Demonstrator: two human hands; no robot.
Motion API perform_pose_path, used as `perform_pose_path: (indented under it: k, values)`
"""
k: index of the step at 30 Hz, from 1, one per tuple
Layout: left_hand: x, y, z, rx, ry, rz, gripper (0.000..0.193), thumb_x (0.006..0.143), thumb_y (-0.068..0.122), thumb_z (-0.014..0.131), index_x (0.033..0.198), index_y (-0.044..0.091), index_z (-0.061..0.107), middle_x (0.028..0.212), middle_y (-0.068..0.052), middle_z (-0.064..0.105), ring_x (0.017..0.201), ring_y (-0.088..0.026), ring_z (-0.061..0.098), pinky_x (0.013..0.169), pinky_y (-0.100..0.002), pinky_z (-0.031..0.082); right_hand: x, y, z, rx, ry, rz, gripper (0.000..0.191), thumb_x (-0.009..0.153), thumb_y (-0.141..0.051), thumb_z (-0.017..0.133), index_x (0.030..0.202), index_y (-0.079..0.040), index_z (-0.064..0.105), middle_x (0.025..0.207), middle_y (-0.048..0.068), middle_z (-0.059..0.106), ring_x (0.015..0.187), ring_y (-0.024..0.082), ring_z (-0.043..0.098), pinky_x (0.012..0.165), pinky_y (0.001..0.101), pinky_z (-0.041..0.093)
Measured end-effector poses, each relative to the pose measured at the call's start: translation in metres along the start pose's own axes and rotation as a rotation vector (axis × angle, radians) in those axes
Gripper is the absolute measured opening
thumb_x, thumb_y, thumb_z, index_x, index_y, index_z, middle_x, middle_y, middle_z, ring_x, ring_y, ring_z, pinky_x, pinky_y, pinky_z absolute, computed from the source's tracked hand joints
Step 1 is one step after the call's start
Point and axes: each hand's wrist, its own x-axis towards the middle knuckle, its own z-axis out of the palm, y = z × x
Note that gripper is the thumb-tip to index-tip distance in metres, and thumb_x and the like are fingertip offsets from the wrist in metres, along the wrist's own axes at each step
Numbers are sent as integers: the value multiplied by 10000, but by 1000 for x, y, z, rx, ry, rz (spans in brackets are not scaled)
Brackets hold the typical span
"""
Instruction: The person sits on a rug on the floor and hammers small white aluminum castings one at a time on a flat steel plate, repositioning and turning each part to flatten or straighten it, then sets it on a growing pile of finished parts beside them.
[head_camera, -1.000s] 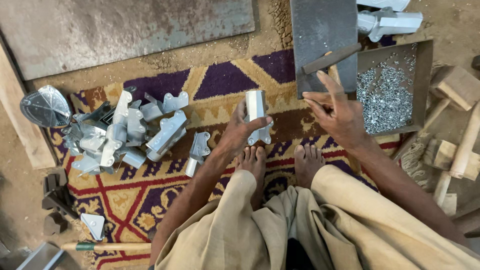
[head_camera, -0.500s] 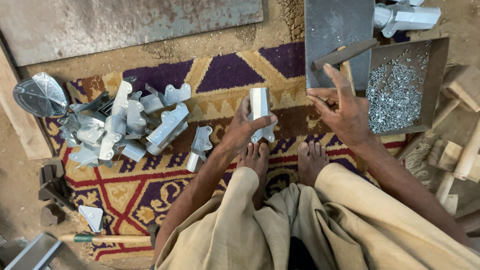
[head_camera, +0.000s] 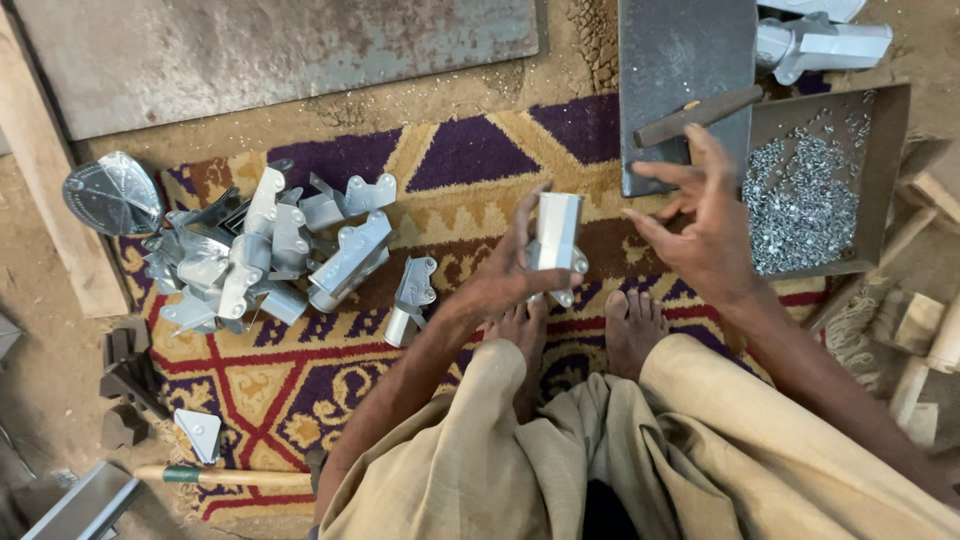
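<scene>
left hand (head_camera: 510, 280) grips a folded metal bracket (head_camera: 556, 243) upright; right hand (head_camera: 700, 230) open-fingered, seemingly pinching something tiny.

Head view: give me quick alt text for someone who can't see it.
A seated person's left hand holds up a folded shiny sheet-metal bracket while the open right hand hovers beside it, over a patterned purple-and-yellow rug. Similar brackets are piled left; a tray of small metal rivets sits right.

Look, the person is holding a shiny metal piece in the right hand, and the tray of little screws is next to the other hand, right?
Not quite. The head view shows the shiny metal piece in the left hand, not the right. The right hand is open with its fingers spread, holding nothing that shows, and the tray of little screws lies next to that hand.
</scene>
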Motion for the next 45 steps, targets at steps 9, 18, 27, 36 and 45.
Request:
perform_pose_path:
  k: [9,18,27,36,45]
  values:
    - [-12,32,38,-30,-158,166,802,1049,570,484,1669,169,172,1610,-291,350,1520,-448,343,1217,-583,341,-11,-34,-18,232,-260,-41,276,1139,-287,542,1188,-35,645,1021,71,649,900,141,637,748,265,528]
    - [-18,50,51,227,-47,553,322,1102,267,622,1373,106,555,1438,-105,497,1351,-211,521,1105,-358,525,-42,-25,-22,753,-378,480,396,1041,-424,535,914,-63,638,747,-24,583,632,58,581,542,225,476]
    - [-18,36,59,20,-116,462,293,1066,231,677,1313,118,567,1487,-94,421,1334,-233,532,1094,-397,530,-63,-31,-28,1033,-248,511,408,1047,-440,609,917,-54,643,820,-23,523,649,45,485,561,202,392]
    - [-12,17,46,-157,-221,-33,707,954,612,566,1437,97,520,1284,-181,642,1262,-310,609,1056,-460,543,-37,-42,-24,377,-88,237,419,1087,-428,559,1034,-20,641,1061,48,613,777,101,569,644,262,508]
    - [-13,20,71,-138,-405,-149,912,917,714,532,1528,45,426,1427,-183,564,1369,-293,508,1130,-431,435,-29,-32,-21,1140,86,588,666,1134,-650,255,1097,-56,555,652,151,606,646,228,614,652,354,538]
